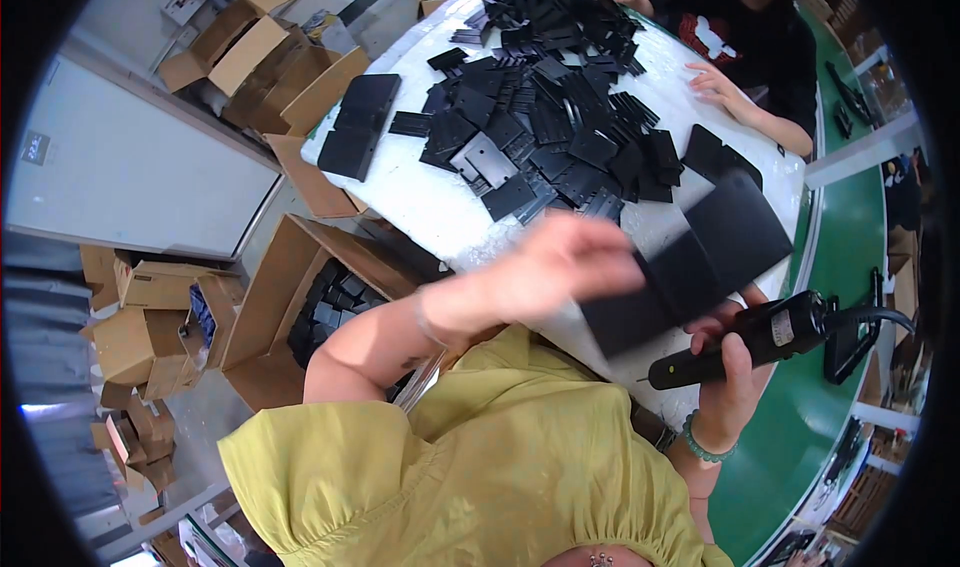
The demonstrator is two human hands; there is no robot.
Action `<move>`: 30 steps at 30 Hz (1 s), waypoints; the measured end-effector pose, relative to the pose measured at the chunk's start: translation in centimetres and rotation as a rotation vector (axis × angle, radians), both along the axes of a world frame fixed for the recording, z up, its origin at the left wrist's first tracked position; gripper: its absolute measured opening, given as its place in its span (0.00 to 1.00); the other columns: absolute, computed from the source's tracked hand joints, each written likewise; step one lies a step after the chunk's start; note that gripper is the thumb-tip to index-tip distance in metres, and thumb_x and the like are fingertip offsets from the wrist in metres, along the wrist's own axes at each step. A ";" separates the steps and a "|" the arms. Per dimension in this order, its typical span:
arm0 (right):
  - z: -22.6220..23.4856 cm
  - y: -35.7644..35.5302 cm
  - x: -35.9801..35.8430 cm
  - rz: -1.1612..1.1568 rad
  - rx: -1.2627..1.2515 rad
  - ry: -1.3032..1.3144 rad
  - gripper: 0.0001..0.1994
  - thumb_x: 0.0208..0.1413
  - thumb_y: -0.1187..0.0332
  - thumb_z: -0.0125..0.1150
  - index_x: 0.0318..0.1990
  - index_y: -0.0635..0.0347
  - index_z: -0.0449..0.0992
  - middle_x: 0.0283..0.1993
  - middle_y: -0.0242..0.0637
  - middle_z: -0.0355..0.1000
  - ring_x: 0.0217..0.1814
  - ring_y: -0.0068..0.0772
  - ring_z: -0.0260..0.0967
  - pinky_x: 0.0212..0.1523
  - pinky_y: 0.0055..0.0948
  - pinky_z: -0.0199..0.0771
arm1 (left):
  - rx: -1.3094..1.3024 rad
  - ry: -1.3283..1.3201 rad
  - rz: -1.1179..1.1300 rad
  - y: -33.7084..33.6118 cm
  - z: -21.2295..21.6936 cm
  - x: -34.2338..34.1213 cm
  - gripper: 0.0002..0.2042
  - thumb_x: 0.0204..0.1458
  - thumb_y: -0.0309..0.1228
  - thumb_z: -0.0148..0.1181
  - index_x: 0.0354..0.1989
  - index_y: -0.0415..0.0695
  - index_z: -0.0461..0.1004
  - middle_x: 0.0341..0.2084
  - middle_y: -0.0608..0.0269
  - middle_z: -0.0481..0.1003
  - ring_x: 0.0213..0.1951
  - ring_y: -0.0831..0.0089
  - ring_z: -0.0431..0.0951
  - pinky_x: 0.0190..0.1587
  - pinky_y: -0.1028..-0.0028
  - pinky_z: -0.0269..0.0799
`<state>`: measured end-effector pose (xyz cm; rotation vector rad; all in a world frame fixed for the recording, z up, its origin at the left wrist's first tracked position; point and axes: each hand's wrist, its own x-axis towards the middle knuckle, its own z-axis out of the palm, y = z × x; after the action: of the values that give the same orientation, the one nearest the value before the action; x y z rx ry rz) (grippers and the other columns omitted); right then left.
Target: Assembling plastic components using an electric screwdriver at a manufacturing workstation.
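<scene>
My right hand [728, 367] is wrapped round a black corded electric screwdriver [765, 337], its thin bit pointing left. Some of its fingers reach up to the lower edge of a black two-part panel [715, 247], which is tilted above the table's near right corner. At the panel's left part is my left hand [585, 257], smeared by motion; whether its fingers grip the panel cannot be made out. Beyond my hands, a large heap of loose black plastic pieces [550, 117] covers the middle of the white table [400, 192].
One black two-part panel [362, 122] lies at the table's left edge, another [715, 157] at the right. Across the table sits a person in black [750, 47], hands by the heap. An open carton [260, 307] holding black pieces stands left of me, with more cartons [240, 57] behind.
</scene>
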<state>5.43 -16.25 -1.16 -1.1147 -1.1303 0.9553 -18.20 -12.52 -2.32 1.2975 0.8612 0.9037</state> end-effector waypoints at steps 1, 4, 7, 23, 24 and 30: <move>0.5 0.3 0.6 0.135 -0.086 0.080 0.30 0.45 0.66 0.58 0.56 0.69 0.57 0.44 0.46 0.68 0.40 0.35 0.69 0.41 0.28 0.68 | -0.056 -0.253 0.241 0.0 -1.6 -2.1 0.07 0.51 0.31 0.59 0.31 0.40 0.72 0.24 0.73 0.70 0.30 0.85 0.66 0.33 0.80 0.65; 0.5 0.8 1.8 0.143 -0.148 0.177 0.25 0.48 0.67 0.56 0.53 0.70 0.59 0.36 0.46 0.70 0.29 0.29 0.68 0.30 0.22 0.66 | 0.140 -0.233 0.846 0.7 -3.0 -12.2 0.09 0.53 0.32 0.56 0.41 0.43 0.75 0.48 0.62 0.70 0.46 0.78 0.68 0.53 0.74 0.59; 0.3 1.1 2.2 0.087 -0.162 0.216 0.24 0.49 0.69 0.55 0.52 0.70 0.59 0.36 0.45 0.70 0.27 0.26 0.66 0.30 0.21 0.66 | 0.295 0.320 1.239 -0.6 -6.2 -22.1 0.10 0.55 0.34 0.54 0.40 0.43 0.76 0.42 0.63 0.74 0.48 0.76 0.69 0.51 0.73 0.61; 1.1 1.6 5.1 -0.018 -0.092 0.267 0.19 0.45 0.73 0.57 0.44 0.71 0.64 0.23 0.37 0.68 0.21 0.24 0.63 0.24 0.21 0.62 | -0.621 0.246 1.209 -21.6 -8.1 -39.3 0.23 0.52 0.40 0.58 0.53 0.39 0.66 0.45 0.64 0.73 0.41 0.76 0.72 0.41 0.75 0.68; 1.0 1.9 5.5 -0.033 -0.071 0.302 0.18 0.43 0.75 0.56 0.44 0.72 0.64 0.20 0.35 0.64 0.20 0.24 0.62 0.24 0.22 0.62 | -0.522 0.699 1.244 -23.0 -9.1 -43.6 0.23 0.53 0.40 0.57 0.54 0.40 0.66 0.46 0.62 0.72 0.43 0.74 0.72 0.43 0.74 0.67; 0.5 3.3 7.7 -0.174 0.301 0.427 0.16 0.43 0.79 0.51 0.43 0.72 0.64 0.21 0.35 0.62 0.18 0.27 0.60 0.24 0.26 0.62 | 0.071 0.714 0.939 -4.1 -1.6 -19.4 0.19 0.54 0.33 0.55 0.52 0.38 0.67 0.49 0.57 0.69 0.52 0.72 0.66 0.54 0.70 0.60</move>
<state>13.10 -12.92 -0.70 -0.7080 -0.7815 0.8062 -37.55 -16.60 -3.88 1.2772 2.1196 1.1873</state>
